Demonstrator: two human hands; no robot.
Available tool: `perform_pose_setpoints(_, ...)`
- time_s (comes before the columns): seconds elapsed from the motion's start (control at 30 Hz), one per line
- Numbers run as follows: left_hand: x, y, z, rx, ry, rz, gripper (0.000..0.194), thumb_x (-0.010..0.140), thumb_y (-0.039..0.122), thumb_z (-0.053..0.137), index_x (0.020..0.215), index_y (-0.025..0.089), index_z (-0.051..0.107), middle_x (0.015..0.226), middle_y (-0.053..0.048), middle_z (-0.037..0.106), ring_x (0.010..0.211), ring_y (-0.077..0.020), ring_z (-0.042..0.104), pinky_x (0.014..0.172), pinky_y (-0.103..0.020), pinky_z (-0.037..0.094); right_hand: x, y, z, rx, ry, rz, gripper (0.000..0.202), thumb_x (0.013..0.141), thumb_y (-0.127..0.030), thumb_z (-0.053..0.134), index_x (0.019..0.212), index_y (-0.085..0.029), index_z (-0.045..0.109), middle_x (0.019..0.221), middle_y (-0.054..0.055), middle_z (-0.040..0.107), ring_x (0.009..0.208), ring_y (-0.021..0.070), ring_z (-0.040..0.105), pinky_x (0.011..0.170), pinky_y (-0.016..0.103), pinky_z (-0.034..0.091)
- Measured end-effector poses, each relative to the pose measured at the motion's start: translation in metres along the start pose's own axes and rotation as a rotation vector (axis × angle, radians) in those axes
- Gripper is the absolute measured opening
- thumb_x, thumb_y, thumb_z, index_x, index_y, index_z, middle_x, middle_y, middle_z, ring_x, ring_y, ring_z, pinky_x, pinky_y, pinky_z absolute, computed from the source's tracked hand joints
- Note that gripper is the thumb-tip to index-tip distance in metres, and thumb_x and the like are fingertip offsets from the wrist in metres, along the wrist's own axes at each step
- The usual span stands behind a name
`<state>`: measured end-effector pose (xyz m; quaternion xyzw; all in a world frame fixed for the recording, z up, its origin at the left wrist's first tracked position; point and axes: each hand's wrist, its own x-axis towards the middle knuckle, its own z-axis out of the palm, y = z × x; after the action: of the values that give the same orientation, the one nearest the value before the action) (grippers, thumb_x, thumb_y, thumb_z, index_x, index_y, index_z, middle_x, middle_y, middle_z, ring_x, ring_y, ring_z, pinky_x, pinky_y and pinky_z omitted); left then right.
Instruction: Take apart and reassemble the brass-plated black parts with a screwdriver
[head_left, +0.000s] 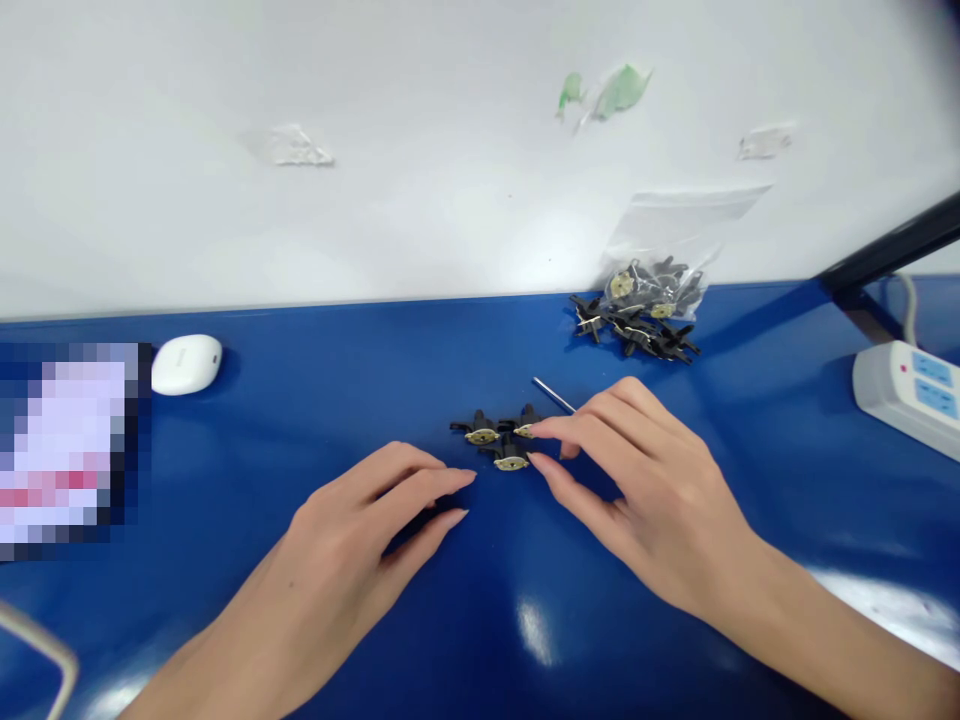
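Note:
Three small black plastic parts with brass-coloured round plates sit close together on the blue table: one at the left, one in front and one at the right. My right hand is at their right side. Its index fingertip overlaps the right part and its thumb tip is at the edge of the front one, with a gap between the two tips. A thin metal rod runs behind this hand; its other end is hidden. My left hand hovers left of the parts, thumb and index finger apart, holding nothing.
More black parts lie in a pile by the wall, beside a clear zip bag of similar parts. A white power strip stands at the right. On the left are a white rounded case and a blurred-out object.

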<state>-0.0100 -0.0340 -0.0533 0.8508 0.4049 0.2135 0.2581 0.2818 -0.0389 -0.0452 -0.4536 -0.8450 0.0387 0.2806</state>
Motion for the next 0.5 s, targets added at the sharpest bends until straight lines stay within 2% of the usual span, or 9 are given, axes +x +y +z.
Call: perform_pose_setpoints(0.5,-0.0012,0.0000,0.0007,0.023,-0.019,-0.005,0.028,0.120,0.025,0.068,0.145,0.037,0.071,0.131,0.000,0.075,0.106,-0.0167,0.080,0.096,-0.030,0.062,0.0000,0.0017,-0.0006,0.014,0.002,0.006,0.014,0.112,-0.010,0.071,0.124,-0.014,0.075,0.097,0.007,0.077,0.091,0.0246,0.062,0.084,0.042,0.055)
